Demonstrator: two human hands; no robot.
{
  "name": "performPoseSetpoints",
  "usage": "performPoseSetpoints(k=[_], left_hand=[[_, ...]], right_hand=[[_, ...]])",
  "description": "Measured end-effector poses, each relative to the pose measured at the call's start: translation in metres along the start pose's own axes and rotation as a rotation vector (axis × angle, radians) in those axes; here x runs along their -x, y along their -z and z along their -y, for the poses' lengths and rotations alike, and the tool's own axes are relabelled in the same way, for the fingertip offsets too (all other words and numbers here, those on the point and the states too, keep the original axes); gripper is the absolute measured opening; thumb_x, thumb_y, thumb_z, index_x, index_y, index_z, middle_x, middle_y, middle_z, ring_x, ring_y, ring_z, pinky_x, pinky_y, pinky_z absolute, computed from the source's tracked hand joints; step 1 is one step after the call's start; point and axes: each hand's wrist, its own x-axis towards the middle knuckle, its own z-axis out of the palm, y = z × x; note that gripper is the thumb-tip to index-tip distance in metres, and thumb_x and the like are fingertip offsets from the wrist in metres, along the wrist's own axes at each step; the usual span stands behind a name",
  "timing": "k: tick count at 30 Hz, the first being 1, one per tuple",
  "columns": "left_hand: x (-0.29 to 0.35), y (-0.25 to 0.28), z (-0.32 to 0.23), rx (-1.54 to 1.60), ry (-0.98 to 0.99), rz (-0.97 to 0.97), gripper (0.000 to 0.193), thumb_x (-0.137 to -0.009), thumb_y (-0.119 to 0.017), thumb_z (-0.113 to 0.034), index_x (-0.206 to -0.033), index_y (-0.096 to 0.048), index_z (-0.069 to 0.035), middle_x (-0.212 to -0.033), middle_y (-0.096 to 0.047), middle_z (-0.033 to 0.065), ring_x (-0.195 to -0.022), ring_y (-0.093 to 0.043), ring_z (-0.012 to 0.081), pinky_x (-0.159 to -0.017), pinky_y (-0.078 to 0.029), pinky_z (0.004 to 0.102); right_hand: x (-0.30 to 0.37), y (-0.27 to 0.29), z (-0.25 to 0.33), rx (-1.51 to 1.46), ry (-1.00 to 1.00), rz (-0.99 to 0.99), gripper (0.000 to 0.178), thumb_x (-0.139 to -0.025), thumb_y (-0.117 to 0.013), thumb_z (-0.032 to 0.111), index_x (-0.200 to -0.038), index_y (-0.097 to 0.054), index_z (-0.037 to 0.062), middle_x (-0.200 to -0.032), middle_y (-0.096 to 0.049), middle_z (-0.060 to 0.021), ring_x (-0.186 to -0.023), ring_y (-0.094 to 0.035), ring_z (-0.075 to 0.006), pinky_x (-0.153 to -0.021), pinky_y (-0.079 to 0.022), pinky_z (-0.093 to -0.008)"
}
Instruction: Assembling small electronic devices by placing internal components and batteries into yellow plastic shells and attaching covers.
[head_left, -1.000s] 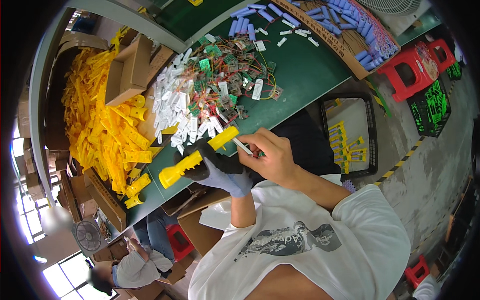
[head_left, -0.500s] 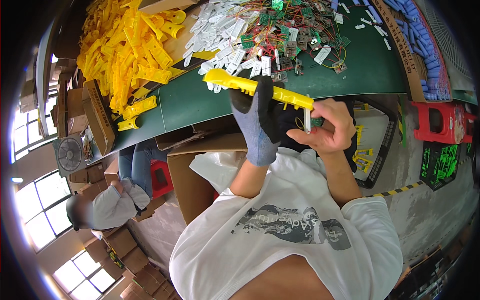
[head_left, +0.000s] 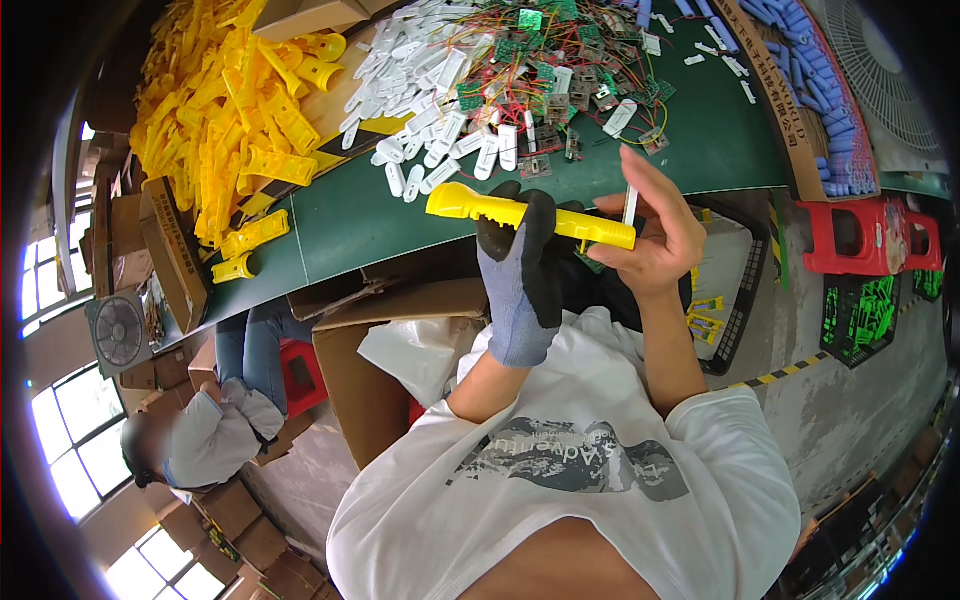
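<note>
A long yellow plastic shell (head_left: 597, 228) lies nearly level across the middle, its ribbed side partly showing. My left hand (head_left: 520, 265), in a grey glove with black coating, is closed around its middle. My bare right hand (head_left: 660, 225) is at the shell's right end, the fingers curled about a slim white plastic piece (head_left: 630, 206) that stands on edge just above the shell. A bit of green circuit board (head_left: 589, 262) shows below the shell near the right fingers; what it is attached to is hidden.
On the green table (head_left: 380, 225) lie heaps of yellow shells (head_left: 225, 120), white plastic pieces (head_left: 420, 90) and wired circuit boards (head_left: 570, 85). A carton of blue cylinders (head_left: 815, 90) stands at right. Below are an open carton (head_left: 345, 375), black tray (head_left: 755, 285) and red stool (head_left: 835, 238). Another person (head_left: 215, 435) sits left.
My right hand has brought the white piece from below the shell's right end to above it. The shell has turned slightly in my left hand. The whole view has shifted a little.
</note>
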Motion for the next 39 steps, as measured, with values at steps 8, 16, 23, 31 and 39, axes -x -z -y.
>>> performPoseSetpoints(k=[8,16,23,31,39], left_hand=[[-0.022,0.036,0.022,-0.694,-0.470,0.185,0.033,-0.094,-0.055,-0.016,-0.124,-0.049,-0.003,-0.103,-0.056,0.0087,-0.093,-0.057,0.0190,-0.081,-0.047,0.0327],[-0.014,0.005,0.003,-0.274,-0.316,0.141,0.041,-0.085,-0.056,0.000,-0.123,-0.041,-0.002,-0.110,-0.055,0.0106,-0.100,-0.057,0.0194,-0.088,-0.046,0.0314],[-0.031,-0.016,0.008,-0.069,-0.037,0.364,0.034,-0.087,-0.057,-0.004,-0.118,-0.042,-0.005,-0.099,-0.060,0.0129,-0.095,-0.061,0.0244,-0.084,-0.049,0.0345],[-0.037,-0.003,0.022,0.087,0.081,0.197,0.030,-0.084,-0.061,-0.001,-0.110,-0.047,-0.003,-0.095,-0.062,0.0102,-0.086,-0.064,0.0217,-0.076,-0.053,0.0320],[-0.027,-0.035,-0.014,0.046,-0.153,0.246,0.025,-0.083,-0.067,-0.004,-0.104,-0.053,-0.003,-0.089,-0.063,0.0054,-0.087,-0.065,0.0167,-0.074,-0.051,0.0282]], right_hand=[[0.002,0.003,0.011,0.049,-0.117,0.403,0.055,-0.074,-0.077,0.023,-0.122,-0.059,0.0013,-0.112,-0.065,-0.0165,-0.096,-0.066,-0.0284,-0.086,-0.050,-0.0347],[0.028,-0.009,0.017,-0.122,-0.119,0.245,0.045,-0.071,-0.080,0.018,-0.109,-0.066,-0.0011,-0.101,-0.067,-0.0153,-0.089,-0.066,-0.0274,-0.080,-0.051,-0.0323],[0.025,-0.016,0.013,-0.549,-0.342,-0.060,0.037,-0.077,-0.072,-0.002,-0.112,-0.061,-0.0057,-0.114,-0.062,-0.0174,-0.105,-0.060,-0.0210,-0.094,-0.047,-0.0330],[0.021,0.002,0.008,-0.452,-0.461,0.120,0.049,-0.067,-0.080,-0.002,-0.111,-0.059,-0.0080,-0.110,-0.063,-0.0150,-0.099,-0.062,-0.0192,-0.089,-0.049,-0.0304],[0.021,0.012,-0.005,-0.181,-0.301,0.090,0.072,-0.072,-0.079,0.032,-0.127,-0.049,-0.0053,-0.113,-0.063,-0.0155,-0.106,-0.059,-0.0220,-0.097,-0.041,-0.0360]])
